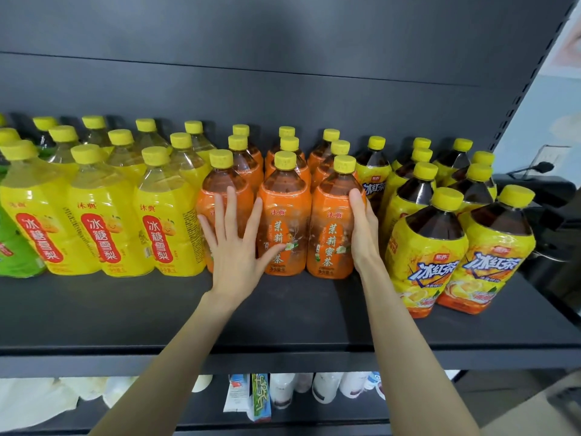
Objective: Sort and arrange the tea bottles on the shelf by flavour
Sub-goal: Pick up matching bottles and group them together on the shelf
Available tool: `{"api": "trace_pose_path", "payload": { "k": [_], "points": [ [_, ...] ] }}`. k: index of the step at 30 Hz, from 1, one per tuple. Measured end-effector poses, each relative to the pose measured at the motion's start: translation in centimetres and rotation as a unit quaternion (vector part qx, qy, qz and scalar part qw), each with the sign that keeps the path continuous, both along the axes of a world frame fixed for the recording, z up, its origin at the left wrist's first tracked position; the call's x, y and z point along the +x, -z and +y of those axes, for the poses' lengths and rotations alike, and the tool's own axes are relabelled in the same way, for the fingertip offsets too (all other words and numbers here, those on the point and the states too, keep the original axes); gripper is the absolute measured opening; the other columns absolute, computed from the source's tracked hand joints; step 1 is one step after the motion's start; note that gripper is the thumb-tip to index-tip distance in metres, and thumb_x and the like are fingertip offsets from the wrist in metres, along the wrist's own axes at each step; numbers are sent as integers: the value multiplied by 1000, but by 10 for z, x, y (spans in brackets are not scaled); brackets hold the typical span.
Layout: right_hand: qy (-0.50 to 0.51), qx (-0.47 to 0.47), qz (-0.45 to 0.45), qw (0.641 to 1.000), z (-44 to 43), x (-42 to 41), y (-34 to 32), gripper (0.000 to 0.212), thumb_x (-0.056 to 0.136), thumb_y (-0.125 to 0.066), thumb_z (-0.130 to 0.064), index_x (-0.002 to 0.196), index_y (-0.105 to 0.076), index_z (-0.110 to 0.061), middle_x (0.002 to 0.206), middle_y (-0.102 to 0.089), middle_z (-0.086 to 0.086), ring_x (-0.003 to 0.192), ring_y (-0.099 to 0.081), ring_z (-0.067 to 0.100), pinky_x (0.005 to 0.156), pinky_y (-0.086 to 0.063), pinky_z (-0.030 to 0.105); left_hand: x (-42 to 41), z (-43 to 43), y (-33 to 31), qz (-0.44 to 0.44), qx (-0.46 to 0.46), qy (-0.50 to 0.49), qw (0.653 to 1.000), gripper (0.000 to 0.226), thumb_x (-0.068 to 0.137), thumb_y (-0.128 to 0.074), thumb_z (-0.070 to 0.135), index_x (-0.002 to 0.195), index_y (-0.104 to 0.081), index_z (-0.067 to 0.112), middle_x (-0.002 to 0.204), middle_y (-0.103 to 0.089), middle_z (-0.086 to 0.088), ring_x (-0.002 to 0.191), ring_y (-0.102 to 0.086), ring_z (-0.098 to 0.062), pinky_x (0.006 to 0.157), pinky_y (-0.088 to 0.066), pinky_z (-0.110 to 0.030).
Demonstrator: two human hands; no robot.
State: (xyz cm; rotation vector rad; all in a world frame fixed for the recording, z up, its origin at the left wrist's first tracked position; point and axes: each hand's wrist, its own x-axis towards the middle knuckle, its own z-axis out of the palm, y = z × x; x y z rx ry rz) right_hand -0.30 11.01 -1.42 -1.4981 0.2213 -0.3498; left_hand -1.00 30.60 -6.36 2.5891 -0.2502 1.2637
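Head view puts you square to the shelf, with the orange jasmine tea bottles standing in three rows near the middle of it, set back from its front edge. Your left hand is spread flat, fingers straight, against the face of the front-left orange bottle. Your right hand lies edge-on along the outer side of the front-right orange bottle, fingers straight and pressing rather than wrapped; its thumb is hidden. Neither hand grips anything.

That bracketing looks meant to squeeze the orange block together and square it up as one flavour group. To its left, touching it, the yellow pear drink bottles stand in neat rows, with a green-labelled bottle at the shelf's left edge. On the right, the iced black tea bottles look looser: the front pair sit nearer the shelf's front edge than anything else, and the rows behind them look uneven.

Flavours seem largely separated, so what remains is probably tidying. Push low and evenly; these tall bottles could tip backward into the rows behind. Assorted cartons and bottles sit on the shelf below.
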Motion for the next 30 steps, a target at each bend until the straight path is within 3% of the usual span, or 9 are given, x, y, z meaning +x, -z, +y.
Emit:
{"api": "trace_pose_path", "payload": {
  "k": [4,9,12,14,16,19,23,26,30],
  "points": [
    [9,7,1,1000,4,2,-1,62,94,-49,-42,147,-35,-12,141,-48,11,128,-49,27,84,-44,23,4,1,3,-8,0,6,1000,83,81,-54,62,146,-30,18,155,-2,-11,144,5,-32,111,5,-56],
    [13,-2,-7,1000,2,7,1,64,93,-47,-45,144,-39,-7,139,-51,12,125,-51,27,58,-45,2,6,0,4,-14,-2,1,1000,83,79,-57,61,146,-31,17,154,-5,-14,143,-1,-35,110,3,-58],
    [10,-9,-22,1000,2,10,4,70,88,-50,-52,143,-40,-10,138,-53,11,119,-55,23,55,-45,1,5,-1,3,-16,0,-6,1000,82,80,-54,62,145,-33,16,154,-6,-15,142,-2,-36,110,0,-58],
    [4,-5,-30,1000,1,7,6,72,84,-55,-53,144,-38,-17,136,-54,8,113,-58,18,64,-50,8,3,-2,2,-9,5,-8,1000,82,80,-54,62,145,-34,16,153,-6,-15,142,-2,-37,109,-1,-59],
    [9,-21,-36,999,2,-1,9,75,82,-64,-49,146,-33,-24,132,-55,3,113,-57,17,81,-53,24,0,-3,1,-1,7,-7,1000,83,80,-55,61,145,-33,16,154,-5,-16,142,-1,-38,109,-1,-60],
    [3,-74,-27,997,5,-14,19,102,68,-78,-52,149,-21,-29,136,-48,-2,123,-51,18,100,-47,43,-7,-2,1,3,-33,6,999,82,81,-56,60,146,-31,16,154,-6,-20,143,0,-39,111,-3,-59],
    [-5,-110,-19,994,12,-27,34,127,61,-85,-48,152,1,-27,155,-24,3,141,-30,21,113,-34,45,-22,1,8,-2,-176,20,984,88,79,-72,42,145,-26,6,150,-15,-26,141,-15,-40,112,-22,-50],
    [24,-190,-9,982,24,-32,45,136,60,-85,-50,151,12,-20,161,-2,6,147,-8,23,119,-17,46,-30,5,9,30,-269,19,963,92,76,-77,31,145,-24,1,145,-27,-28,135,-28,-40,107,-27,-40],
    [99,-249,15,963,46,-35,44,145,55,-83,-57,149,18,-13,160,13,12,148,7,26,118,-4,48,-31,16,8,54,-291,6,955,85,77,-76,28,142,-30,-2,135,-39,-27,127,-38,-39,101,-34,-36]
  ]
}}
